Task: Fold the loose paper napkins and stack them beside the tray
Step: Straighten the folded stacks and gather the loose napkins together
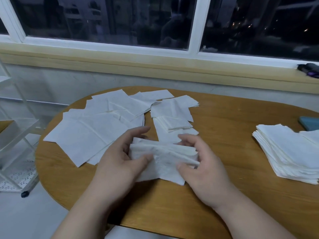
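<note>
Pinching the napkin (164, 157) between left hand (119, 157) and right hand (205, 163), both gripping its ends, I should square the edges before pressing the crease against the tabletop (224, 126).

We counted two hands, a left hand (119, 157) and a right hand (205, 163), with one napkin (165, 157) between them. On the one tabletop (224, 121) lay one spread of loose napkins (96, 125), overlapped too much for us to number, one small heap of folded napkins (174, 118) and one tall stack (290, 152). We also saw one blue object (309, 122) and one white rack (15, 135).
</note>
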{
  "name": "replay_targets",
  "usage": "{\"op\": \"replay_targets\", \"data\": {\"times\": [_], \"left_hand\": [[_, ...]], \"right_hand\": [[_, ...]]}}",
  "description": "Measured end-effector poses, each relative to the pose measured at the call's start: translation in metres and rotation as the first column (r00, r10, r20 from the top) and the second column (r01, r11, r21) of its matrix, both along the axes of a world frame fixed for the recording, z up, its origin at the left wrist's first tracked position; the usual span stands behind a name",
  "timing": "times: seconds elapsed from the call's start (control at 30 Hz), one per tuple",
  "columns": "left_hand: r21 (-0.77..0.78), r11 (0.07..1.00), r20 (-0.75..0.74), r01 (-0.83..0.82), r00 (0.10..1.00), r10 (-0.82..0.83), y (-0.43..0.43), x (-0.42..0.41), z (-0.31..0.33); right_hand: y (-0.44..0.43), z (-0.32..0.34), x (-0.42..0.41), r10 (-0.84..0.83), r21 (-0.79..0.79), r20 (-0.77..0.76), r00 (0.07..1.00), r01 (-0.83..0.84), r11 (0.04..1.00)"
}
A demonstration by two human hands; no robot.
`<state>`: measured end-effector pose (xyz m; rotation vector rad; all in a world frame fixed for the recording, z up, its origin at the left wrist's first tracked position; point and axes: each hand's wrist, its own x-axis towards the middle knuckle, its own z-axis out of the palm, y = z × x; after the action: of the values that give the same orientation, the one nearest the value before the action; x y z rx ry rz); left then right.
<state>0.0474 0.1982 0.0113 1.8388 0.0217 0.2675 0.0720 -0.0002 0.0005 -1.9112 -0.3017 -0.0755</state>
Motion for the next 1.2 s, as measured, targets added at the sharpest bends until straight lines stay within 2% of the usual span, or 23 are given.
{"op": "replay_targets", "data": {"times": [0.07, 0.1, 0.2, 0.4, 0.53, 0.73, 0.8, 0.93, 1.2], "left_hand": [[0.155, 0.988, -0.061, 0.020, 0.998, -0.011, -0.009, 0.002, -0.002], [0.201, 0.979, -0.091, 0.028, 0.996, -0.010, -0.015, 0.002, -0.002], [0.170, 0.983, -0.105, 0.075, 0.993, -0.058, -0.041, 0.003, 0.006], [0.289, 0.940, -0.077, 0.181, 0.983, -0.166, -0.100, 0.033, 0.026], [0.289, 0.925, -0.048, 0.248, 0.968, -0.245, -0.153, 0.059, 0.040], [0.398, 0.859, -0.013, 0.322, 0.938, -0.346, -0.233, 0.115, 0.061], [0.449, 0.824, -0.022, 0.345, 0.927, -0.375, -0.257, 0.132, 0.065], [0.533, 0.742, -0.073, 0.406, 0.896, -0.438, -0.298, 0.164, 0.065], [0.630, 0.634, -0.149, 0.448, 0.871, -0.468, -0.341, 0.205, 0.051]], "right_hand": [[-0.009, -0.003, -0.003, -0.009, -0.099, -0.024, 1.000, 0.006, 0.995], [-0.015, -0.001, -0.005, -0.026, -0.096, -0.042, 0.999, 0.021, 0.995], [-0.039, 0.009, -0.011, -0.103, -0.056, -0.055, 0.993, 0.100, 0.993], [-0.104, 0.034, -0.022, -0.263, -0.068, -0.136, 0.955, 0.255, 0.964], [-0.151, 0.043, -0.026, -0.378, -0.099, -0.107, 0.920, 0.368, 0.924], [-0.211, 0.051, -0.021, -0.559, -0.124, -0.055, 0.827, 0.550, 0.826], [-0.224, 0.055, -0.016, -0.602, -0.222, -0.019, 0.798, 0.584, 0.781], [-0.244, 0.059, -0.002, -0.603, -0.440, 0.045, 0.797, 0.557, 0.704], [-0.261, 0.052, 0.018, -0.531, -0.652, 0.126, 0.838, 0.474, 0.593]]}}
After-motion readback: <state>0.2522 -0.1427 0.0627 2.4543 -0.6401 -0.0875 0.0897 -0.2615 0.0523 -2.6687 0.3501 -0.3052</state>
